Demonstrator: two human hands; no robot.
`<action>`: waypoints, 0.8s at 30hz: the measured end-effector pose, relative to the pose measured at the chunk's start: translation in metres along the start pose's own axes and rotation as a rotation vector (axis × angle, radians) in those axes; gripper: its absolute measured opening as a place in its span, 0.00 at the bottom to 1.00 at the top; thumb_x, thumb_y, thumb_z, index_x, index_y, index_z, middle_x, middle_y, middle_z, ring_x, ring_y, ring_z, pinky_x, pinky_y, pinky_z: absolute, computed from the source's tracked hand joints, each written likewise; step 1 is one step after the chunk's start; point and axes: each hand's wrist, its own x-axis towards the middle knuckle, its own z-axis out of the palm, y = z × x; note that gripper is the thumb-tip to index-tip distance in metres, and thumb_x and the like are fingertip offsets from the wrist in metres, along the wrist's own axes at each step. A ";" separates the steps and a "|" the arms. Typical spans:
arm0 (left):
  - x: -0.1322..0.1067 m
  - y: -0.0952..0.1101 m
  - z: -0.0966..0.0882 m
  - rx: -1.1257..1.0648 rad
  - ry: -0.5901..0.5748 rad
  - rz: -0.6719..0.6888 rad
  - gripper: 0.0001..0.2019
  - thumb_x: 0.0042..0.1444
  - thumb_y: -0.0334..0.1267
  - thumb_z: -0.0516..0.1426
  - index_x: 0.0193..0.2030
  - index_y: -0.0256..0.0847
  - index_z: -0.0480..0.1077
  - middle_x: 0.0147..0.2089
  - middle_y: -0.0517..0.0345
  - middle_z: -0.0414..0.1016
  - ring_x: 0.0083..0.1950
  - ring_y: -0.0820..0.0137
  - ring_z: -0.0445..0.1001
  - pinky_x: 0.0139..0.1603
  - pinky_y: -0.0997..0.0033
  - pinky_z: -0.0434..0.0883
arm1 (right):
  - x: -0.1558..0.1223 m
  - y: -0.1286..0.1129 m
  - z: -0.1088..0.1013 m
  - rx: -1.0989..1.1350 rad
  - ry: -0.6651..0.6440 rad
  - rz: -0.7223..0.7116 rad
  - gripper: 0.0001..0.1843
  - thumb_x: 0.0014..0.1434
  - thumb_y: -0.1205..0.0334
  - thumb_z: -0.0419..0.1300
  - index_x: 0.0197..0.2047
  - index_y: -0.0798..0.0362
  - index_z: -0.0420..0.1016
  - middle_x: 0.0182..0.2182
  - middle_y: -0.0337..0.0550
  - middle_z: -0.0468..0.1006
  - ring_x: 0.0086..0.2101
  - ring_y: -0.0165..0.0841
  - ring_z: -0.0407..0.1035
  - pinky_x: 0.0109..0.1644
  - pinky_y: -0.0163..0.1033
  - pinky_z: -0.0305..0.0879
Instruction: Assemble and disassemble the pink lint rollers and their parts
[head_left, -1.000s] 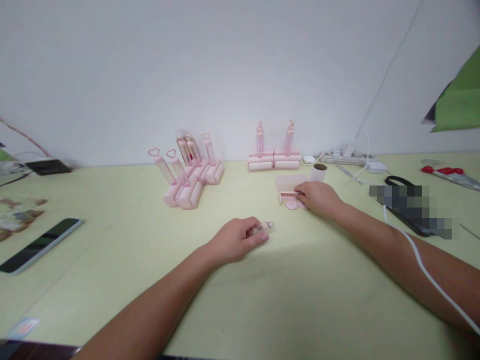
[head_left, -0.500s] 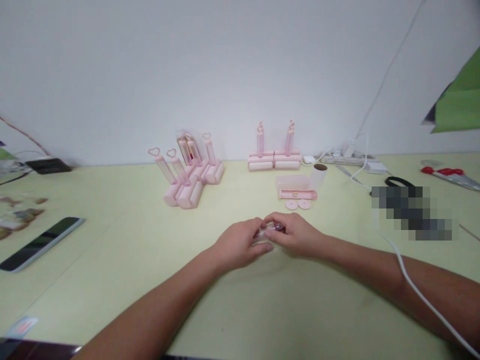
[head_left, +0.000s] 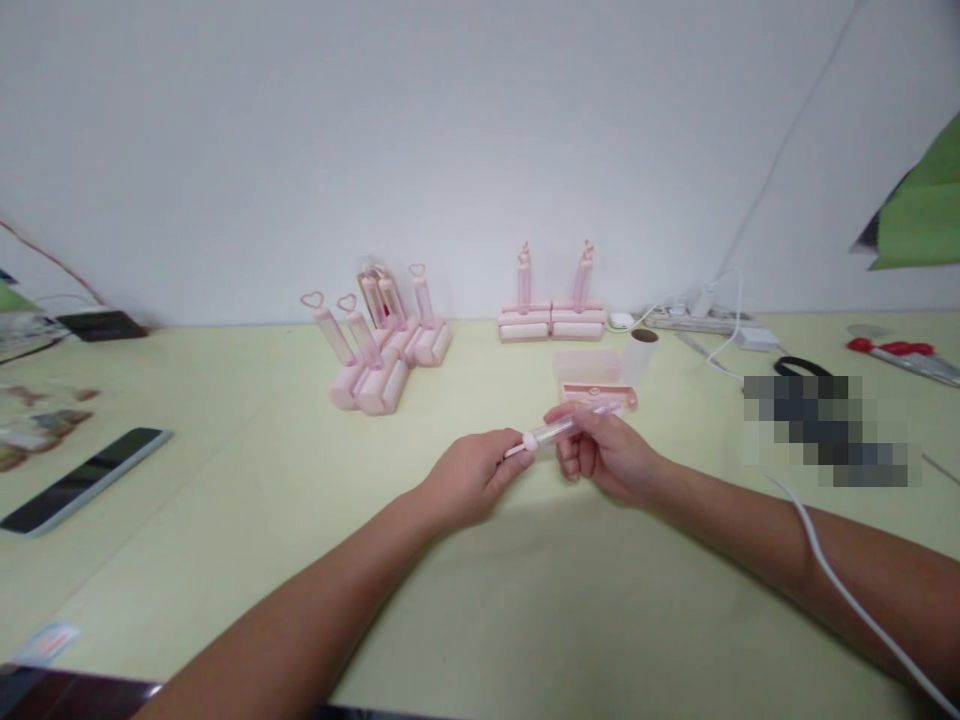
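Observation:
Above the table, a slim clear tube with a pale pink collar [head_left: 553, 432] is held between my two hands. My left hand [head_left: 469, 482] is closed on the thin pale stem at its left end. My right hand [head_left: 613, 458] pinches the clear body from the other side, its lower fingers curled in. Just beyond the right hand lies an open pink case [head_left: 600, 388] with a small ring-like piece inside. Behind that are a translucent pale pink block [head_left: 585, 366] and a white tube with a brown end [head_left: 640, 352].
Pink cylinder stands [head_left: 382, 385] hold upright clear tubes with heart-shaped tops at the left. Two more stands [head_left: 551, 325] are by the wall. A phone [head_left: 86, 480] lies far left. Right are a power strip [head_left: 697, 318], red-handled tool [head_left: 900, 350] and white cable [head_left: 814, 540].
My right hand has lifted and turned, and the clear tube now shows between the hands with its collar towards the left hand. The left hand has closed around the stem end.

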 end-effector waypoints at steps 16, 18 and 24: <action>-0.002 0.000 0.009 -0.600 -0.077 -0.022 0.28 0.67 0.58 0.43 0.32 0.36 0.69 0.26 0.60 0.66 0.28 0.74 0.63 0.31 0.75 0.61 | -0.007 -0.002 0.004 -0.049 -0.094 -0.028 0.16 0.53 0.55 0.69 0.42 0.55 0.78 0.22 0.40 0.79 0.23 0.31 0.71 0.28 0.36 0.69; 0.000 -0.002 0.015 -0.798 -0.103 -0.080 0.30 0.64 0.61 0.46 0.32 0.34 0.70 0.24 0.59 0.67 0.25 0.75 0.63 0.29 0.75 0.61 | -0.007 -0.002 0.005 -0.046 -0.101 -0.050 0.16 0.53 0.55 0.68 0.42 0.54 0.78 0.23 0.40 0.78 0.24 0.31 0.71 0.29 0.37 0.68; 0.005 -0.007 0.020 -1.162 -0.125 -0.199 0.33 0.59 0.67 0.48 0.29 0.34 0.70 0.21 0.55 0.70 0.19 0.74 0.65 0.23 0.74 0.61 | -0.006 -0.008 0.002 -0.038 -0.075 -0.120 0.15 0.54 0.55 0.67 0.43 0.53 0.78 0.25 0.40 0.79 0.25 0.32 0.72 0.31 0.38 0.68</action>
